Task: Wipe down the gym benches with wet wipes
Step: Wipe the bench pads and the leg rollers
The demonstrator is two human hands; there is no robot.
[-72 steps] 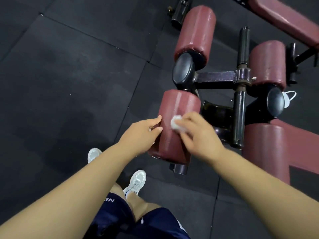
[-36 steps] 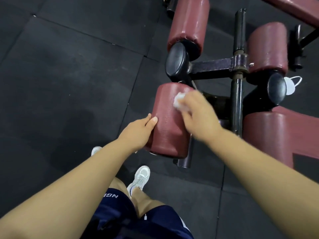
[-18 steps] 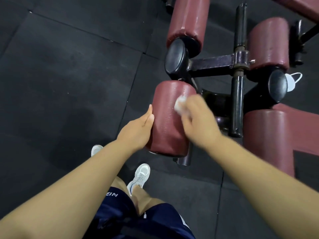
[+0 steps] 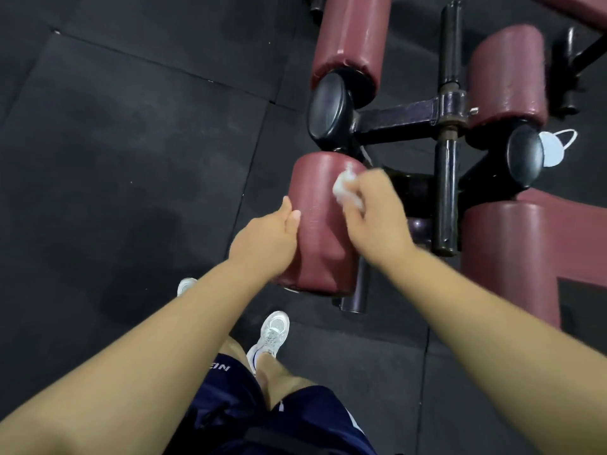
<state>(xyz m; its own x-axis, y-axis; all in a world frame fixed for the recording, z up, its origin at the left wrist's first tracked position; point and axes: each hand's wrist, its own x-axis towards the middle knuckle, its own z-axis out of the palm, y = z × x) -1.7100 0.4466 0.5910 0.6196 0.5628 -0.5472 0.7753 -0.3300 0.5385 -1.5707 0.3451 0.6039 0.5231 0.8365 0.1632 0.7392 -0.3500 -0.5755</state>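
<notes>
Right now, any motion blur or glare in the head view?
Head view: right hand and wipe smeared by motion; left hand on the roller pad sharper; soft glare streaks on the far pad; floor dim, low contrast.

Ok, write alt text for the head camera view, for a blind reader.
A person's right hand presses a balled white wet wipe against a maroon roller pad of a gym bench, while the left hand rests flat on the pad's side. Black rubber floor lies below.

The right hand (image 4: 377, 224) hides most of the blurred wet wipe (image 4: 342, 189).
</notes>
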